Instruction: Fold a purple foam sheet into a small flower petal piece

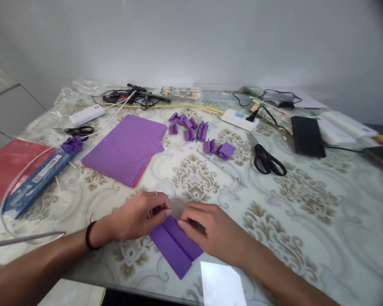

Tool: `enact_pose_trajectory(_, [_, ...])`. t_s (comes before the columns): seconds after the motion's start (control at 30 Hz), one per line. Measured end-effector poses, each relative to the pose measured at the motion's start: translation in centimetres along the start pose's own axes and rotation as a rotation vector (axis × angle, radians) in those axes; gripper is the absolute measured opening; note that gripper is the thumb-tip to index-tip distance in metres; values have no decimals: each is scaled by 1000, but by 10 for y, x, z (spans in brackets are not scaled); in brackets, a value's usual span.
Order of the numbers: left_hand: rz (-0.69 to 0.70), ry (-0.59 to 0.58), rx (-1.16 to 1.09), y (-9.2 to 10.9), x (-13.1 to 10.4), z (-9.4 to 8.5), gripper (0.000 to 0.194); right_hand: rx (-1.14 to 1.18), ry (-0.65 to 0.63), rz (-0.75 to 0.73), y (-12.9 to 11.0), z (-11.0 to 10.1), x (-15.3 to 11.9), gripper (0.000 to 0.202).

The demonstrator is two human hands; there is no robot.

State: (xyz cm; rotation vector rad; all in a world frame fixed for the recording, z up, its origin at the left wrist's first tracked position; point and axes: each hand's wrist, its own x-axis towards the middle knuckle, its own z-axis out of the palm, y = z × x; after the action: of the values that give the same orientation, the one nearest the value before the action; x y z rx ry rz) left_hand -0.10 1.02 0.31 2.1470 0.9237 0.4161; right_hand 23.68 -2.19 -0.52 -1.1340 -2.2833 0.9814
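A strip of purple paper (175, 246) with lengthwise folds lies slanted on the patterned tablecloth near the front edge. Its far end is between my hands. My left hand (143, 214) pinches the upper left corner, thumb on top of the paper. On the right edge, my right hand (207, 225) has its thumb and curled fingers closed on the sheet. Beyond them, a stack of purple sheets (124, 146) rests with red paper showing underneath. Several small folded purple pieces (194, 129) sit in a loose group farther back.
Black-handled scissors (266, 161) and a clear ruler (223, 168) lie to the right. A power strip (239, 119), a black phone (307, 136) and cables (137, 97) are behind. At left are a red paper pack (15, 170), crumpled purple paper (72, 144) and more scissors (79, 131).
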Motion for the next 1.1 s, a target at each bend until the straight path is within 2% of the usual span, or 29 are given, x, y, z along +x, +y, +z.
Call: enact_pose_trajectory(1.1, [21,-7,19,-1,-1,0,15,-35,-9,-11,1,0,0,20])
